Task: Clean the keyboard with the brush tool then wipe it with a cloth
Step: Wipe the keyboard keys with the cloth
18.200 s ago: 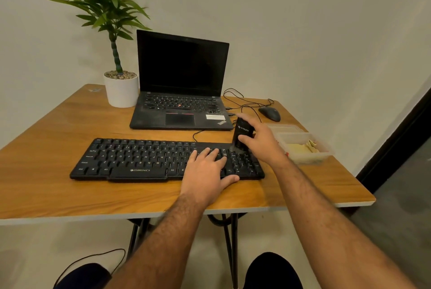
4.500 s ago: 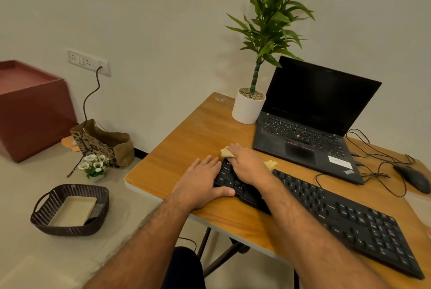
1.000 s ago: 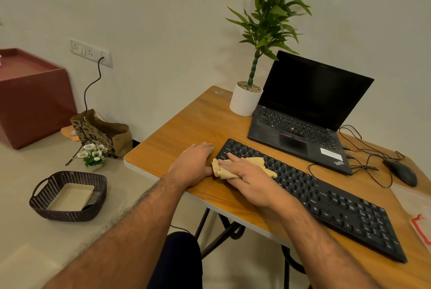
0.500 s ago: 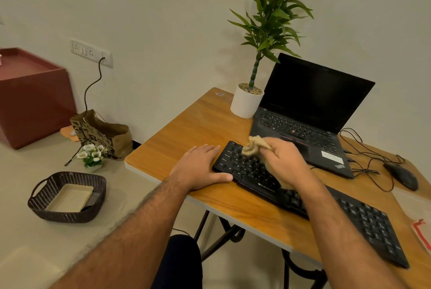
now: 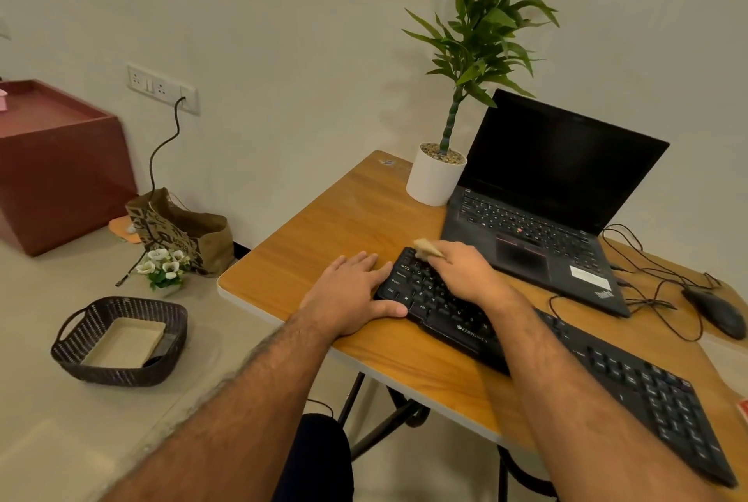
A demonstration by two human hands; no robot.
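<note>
- Head view shows the wiping stage: the right hand (image 5: 465, 274) is pressed down over the left end of the black Zebronics keyboard (image 5: 566, 355), fingers closed on a tan cloth (image 5: 425, 248) whose tip pokes out past the knuckles at the keyboard's far left corner.
- Left hand (image 5: 348, 295) lies flat and open on the desk (image 5: 324, 234), holding nothing; its thumb rests against the keyboard's front left corner, so it seems to be bracing the board.
- Keyboard lies aslant along the front of the desk, its left end near the left edge and its right end running toward the desk's right front.
- No brush tool is visible to me, so I'd judge brushing done and only wiping left.
- To wipe well, I'd keep the cloth bunched under the fingertips, press lightly and sweep row by row toward the right end while the left hand stops the board sliding.
- Room is tight behind: the open ThinkPad laptop (image 5: 538, 214) sits just beyond the keyboard's far edge, and the potted plant (image 5: 435, 177) stands at the back, beside the laptop's left side.
- Cables (image 5: 655, 299) and a mouse (image 5: 716, 311) lie toward the right edge, near the wiping path's end.
- Bare desk to the left is narrow, so a hard push could nudge the keyboard off.
</note>
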